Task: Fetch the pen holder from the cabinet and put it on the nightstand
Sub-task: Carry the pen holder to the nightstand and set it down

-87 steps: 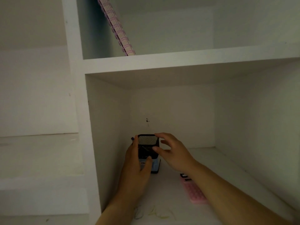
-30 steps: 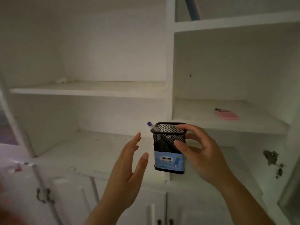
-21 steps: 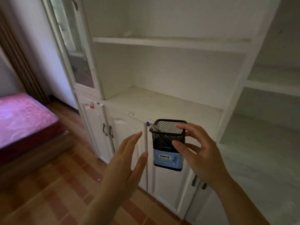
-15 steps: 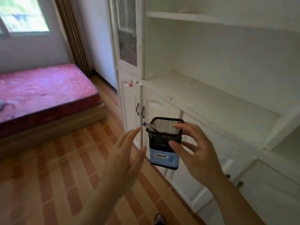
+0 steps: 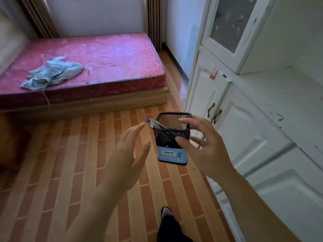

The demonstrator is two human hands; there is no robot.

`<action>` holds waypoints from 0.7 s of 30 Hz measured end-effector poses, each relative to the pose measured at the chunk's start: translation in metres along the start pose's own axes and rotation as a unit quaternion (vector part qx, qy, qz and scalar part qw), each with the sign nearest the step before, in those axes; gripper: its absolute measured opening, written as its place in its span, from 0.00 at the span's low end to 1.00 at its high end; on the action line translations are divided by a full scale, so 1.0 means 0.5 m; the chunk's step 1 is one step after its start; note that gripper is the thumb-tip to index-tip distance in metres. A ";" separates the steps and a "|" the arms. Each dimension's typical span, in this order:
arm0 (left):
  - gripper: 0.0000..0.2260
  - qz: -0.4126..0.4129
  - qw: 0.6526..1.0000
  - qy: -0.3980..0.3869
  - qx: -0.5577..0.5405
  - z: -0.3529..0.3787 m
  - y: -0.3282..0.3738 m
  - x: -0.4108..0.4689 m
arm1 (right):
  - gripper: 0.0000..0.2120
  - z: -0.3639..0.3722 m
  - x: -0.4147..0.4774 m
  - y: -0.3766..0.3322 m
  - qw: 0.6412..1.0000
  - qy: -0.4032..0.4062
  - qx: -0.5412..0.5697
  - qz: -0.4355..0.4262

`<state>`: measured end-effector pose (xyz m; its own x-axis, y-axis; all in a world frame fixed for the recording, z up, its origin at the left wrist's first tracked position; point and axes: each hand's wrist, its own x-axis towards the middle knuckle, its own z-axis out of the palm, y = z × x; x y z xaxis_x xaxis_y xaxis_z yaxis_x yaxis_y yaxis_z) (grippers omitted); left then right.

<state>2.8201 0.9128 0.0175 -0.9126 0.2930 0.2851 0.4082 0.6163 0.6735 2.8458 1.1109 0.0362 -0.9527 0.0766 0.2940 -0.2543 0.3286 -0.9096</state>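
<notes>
The pen holder is a black mesh box with a blue label on its lower half and a pen leaning out of its left corner. My right hand grips it in mid-air, thumb on the front face and fingers over the far rim. My left hand hovers just left of it with straight fingers, touching nothing. The white cabinet stands along the right side. No nightstand is in view.
A bed with a pink mattress lies at the back left, with a crumpled light-blue cloth on it. A brick-pattern floor stretches between bed and cabinet. My foot shows at the bottom.
I lifted the pen holder off the cabinet shelf and let go with my left hand. The view has swung left from the shelves to the bed and floor, with my right hand still carrying the holder.
</notes>
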 end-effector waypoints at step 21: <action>0.24 -0.204 0.968 0.149 0.004 -0.159 -0.382 0.356 | 0.16 0.384 0.583 0.129 0.971 -0.226 0.049 -0.069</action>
<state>2.5780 0.7891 -0.0064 -0.9632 -0.1979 0.1818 0.0127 0.6421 0.7665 2.5197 0.9735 0.0068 -0.8786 -0.3891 0.2770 -0.3787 0.2140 -0.9005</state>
